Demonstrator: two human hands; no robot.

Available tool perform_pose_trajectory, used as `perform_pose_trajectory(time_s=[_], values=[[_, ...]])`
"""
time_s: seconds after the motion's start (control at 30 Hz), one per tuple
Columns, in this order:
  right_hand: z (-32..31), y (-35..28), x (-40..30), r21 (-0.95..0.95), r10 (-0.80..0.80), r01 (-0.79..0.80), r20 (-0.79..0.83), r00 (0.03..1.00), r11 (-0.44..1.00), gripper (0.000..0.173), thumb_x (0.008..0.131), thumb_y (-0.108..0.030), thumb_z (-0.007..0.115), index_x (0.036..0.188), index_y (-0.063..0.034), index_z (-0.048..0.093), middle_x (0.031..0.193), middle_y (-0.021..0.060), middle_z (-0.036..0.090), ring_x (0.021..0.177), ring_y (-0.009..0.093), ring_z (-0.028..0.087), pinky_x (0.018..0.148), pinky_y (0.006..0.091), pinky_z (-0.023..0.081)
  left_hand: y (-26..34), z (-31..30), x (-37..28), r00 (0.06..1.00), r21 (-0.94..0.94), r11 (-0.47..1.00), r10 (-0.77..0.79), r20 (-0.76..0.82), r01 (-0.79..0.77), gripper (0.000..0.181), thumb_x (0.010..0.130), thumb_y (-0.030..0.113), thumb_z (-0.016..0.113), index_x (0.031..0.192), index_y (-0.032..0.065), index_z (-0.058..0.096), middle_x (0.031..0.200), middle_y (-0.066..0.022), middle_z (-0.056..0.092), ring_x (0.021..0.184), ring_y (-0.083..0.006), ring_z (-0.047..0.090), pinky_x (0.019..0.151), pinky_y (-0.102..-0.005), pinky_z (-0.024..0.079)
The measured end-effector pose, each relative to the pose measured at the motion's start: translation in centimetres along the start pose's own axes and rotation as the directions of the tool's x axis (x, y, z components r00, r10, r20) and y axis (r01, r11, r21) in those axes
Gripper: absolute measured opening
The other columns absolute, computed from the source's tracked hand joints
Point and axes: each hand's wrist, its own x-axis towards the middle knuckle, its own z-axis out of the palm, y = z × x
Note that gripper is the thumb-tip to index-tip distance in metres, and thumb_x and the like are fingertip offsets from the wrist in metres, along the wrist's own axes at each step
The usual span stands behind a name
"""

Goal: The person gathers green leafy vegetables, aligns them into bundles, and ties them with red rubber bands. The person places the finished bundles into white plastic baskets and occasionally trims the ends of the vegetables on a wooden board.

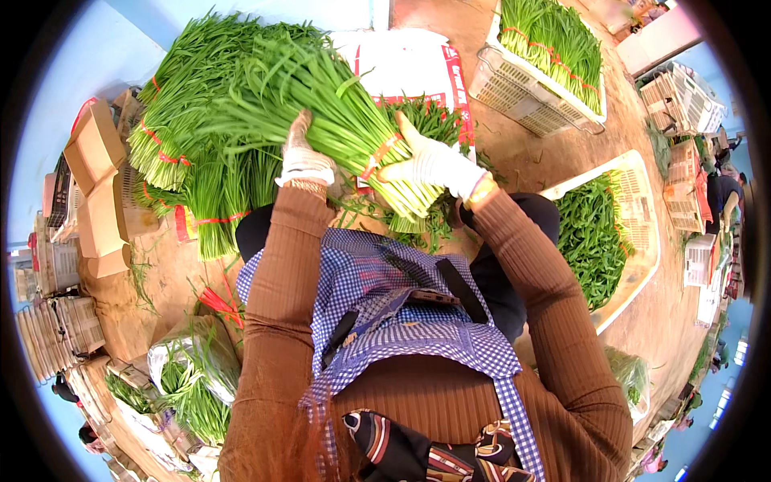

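A large bunch of Chinese chives (337, 120) is held up between my gloved hands, its pale stem ends pointing toward my right knee. An orange-red band (380, 155) circles the stems. My left hand (301, 147) grips the bunch from below along its leafy middle. My right hand (430, 159) clasps the stem end, thumb laid across it beside the band. Beneath and beyond the bunch lie loose chives (424, 117) on a white sack with red print (402, 63). To the left, tied bunches of chives (199, 90) are heaped.
At the upper right stands a plastic crate (518, 87) packed with banded bunches; another crate (647, 241) holds more at the right. An open cardboard box (99, 181) is at the left. Red ties (220, 303) and a plastic bag of chives (196, 361) lie nearer me.
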Motion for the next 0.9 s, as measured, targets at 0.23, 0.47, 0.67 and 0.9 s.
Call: perform_pose_trajectory(time_s=[0.23, 0.47, 0.67, 0.9], values=[[1.0, 1.9, 0.5, 0.920, -0.097, -0.176, 0.223, 0.970, 0.351, 0.043, 0.085, -0.024, 0.067, 0.122, -0.0050, 0.056, 0.111, 0.0107, 0.065, 0.094, 0.020, 0.066, 0.085, 0.0336, 0.054, 1.8, 1.0, -1.2, 0.985, 0.430, 0.903, -0.057, 0.166, -0.020, 0.048, 0.095, 0.030, 0.054, 0.137, 0.0074, 0.044, 0.135, -0.0159, 0.048, 0.120, -0.0313, 0.049, 0.099, -0.0451, 0.042], [0.1, 3.0, -3.2, 0.961, -0.049, -0.138, 0.154, 0.987, 0.241, 0.056, 0.083, -0.031, 0.071, 0.128, -0.0036, 0.051, 0.117, 0.0132, 0.062, 0.100, 0.022, 0.065, 0.088, 0.0346, 0.053, -4.0, -4.1, -5.1, 0.896, 0.357, 0.838, -0.444, 0.011, 0.412, 0.082, 0.084, 0.065, 0.053, 0.136, 0.0031, 0.039, 0.114, -0.0121, 0.056, 0.098, -0.0234, 0.054, 0.090, -0.0433, 0.046], [1.5, -1.4, -4.5, 0.851, 0.034, -0.085, 0.078, 0.996, 0.519, 0.063, 0.084, -0.033, 0.069, 0.133, -0.0022, 0.045, 0.123, 0.0110, 0.059, 0.108, 0.018, 0.059, 0.093, 0.0274, 0.047, -7.4, -3.8, -2.8, 0.858, 0.215, 0.966, -0.230, 0.460, 0.144, 0.088, 0.078, 0.075, 0.049, 0.137, 0.0095, 0.043, 0.130, -0.0157, 0.054, 0.111, -0.0324, 0.058, 0.096, -0.0452, 0.048], [3.2, -1.6, -8.0, -0.775, -0.762, 0.414, -0.131, 0.634, 0.477, 0.053, 0.068, -0.033, 0.072, 0.114, -0.0098, 0.060, 0.121, 0.0105, 0.054, 0.117, 0.031, 0.050, 0.095, 0.0433, 0.044, -5.4, -0.7, -1.2, 0.864, -0.160, 0.974, -0.058, 0.500, 0.158, 0.073, 0.085, 0.058, 0.056, 0.138, 0.0098, 0.041, 0.133, -0.0152, 0.052, 0.111, -0.0332, 0.057, 0.097, -0.0482, 0.047]])
